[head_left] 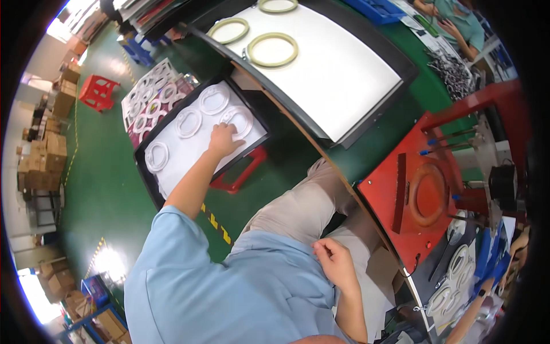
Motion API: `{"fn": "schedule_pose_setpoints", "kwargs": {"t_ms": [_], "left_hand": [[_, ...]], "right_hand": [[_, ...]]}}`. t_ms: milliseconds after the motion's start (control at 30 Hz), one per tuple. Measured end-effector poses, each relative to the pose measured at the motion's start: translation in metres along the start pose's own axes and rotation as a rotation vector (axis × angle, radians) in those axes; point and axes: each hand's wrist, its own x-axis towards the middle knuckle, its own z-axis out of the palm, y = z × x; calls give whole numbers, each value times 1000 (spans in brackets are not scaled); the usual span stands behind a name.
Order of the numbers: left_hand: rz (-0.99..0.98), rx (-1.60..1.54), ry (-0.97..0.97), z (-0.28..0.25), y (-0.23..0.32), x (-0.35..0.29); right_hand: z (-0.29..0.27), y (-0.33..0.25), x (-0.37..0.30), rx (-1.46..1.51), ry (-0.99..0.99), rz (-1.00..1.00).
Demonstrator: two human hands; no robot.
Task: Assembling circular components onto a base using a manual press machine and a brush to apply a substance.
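My left arm reaches out to a black-rimmed tray (pixel 147 176) with a white lining. In its far right corner my left hand (pixel 224 140) touches a white ring (pixel 247 117), thumb and fingers apart around the ring's near edge. Two more white rings lie beside it, one of them a flat white ring (pixel 189 122) just left of the hand; a separate white ring (pixel 157 156) sits toward the tray's left side. Above my lap, close to the blue shirt, my right hand (pixel 337 264) is curled closed, with nothing seen sticking out of it.
Pale yellow-green rings (pixel 272 50) rest on a lit white panel (pixel 326 63) on the bench ahead. A red fixture (pixel 412 200) with a round recess stands at the right. Beyond the tray, many white rings cover a board (pixel 150 94). A red stool (pixel 98 93) stands farther left. Co-workers sit at the right.
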Motion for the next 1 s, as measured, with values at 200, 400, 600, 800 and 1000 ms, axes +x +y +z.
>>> {"fn": "schedule_pose_setpoints", "kwargs": {"t_ms": [200,400,600,800,1000], "left_hand": [[-39,-280,-234,-67,5,-3],[-73,-1071,-640,-214,54,-40],[901,-906,-523,-305,188,-54],[1343,-618,-147,-264,338,-51],[1507,-436,30,-206,400,-43]], "right_hand": [[2,-6,1,3,-1,17],[-12,-26,3,8,-24,-99],[-50,-67,-16,163,97,-397],[-66,-76,-26,186,340,-489],[-68,-66,-49,134,528,-479]]}}
